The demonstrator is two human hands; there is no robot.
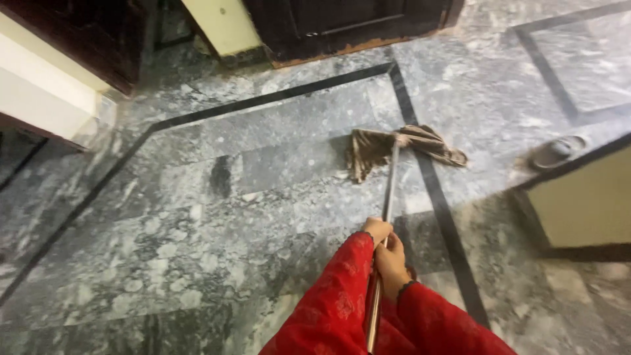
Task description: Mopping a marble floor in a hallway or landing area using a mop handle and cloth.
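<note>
Both hands grip the mop's metal handle (388, 197) — the left hand (376, 230) higher up, the right hand (393, 266) just below it, fingers wrapped tight. Ahead of them, well away on the grey marble floor (197, 250), lies the mop cloth (401, 148) — brown, rumpled, spread to both sides of the pole. Red sleeves (342, 302) hide the wrists; the handle's lower end is cut off.

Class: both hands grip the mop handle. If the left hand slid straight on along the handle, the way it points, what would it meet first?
The left hand would probably reach the brown cloth at the end of the handle; the shaft between looks bare, though depth is hard to judge.
</note>
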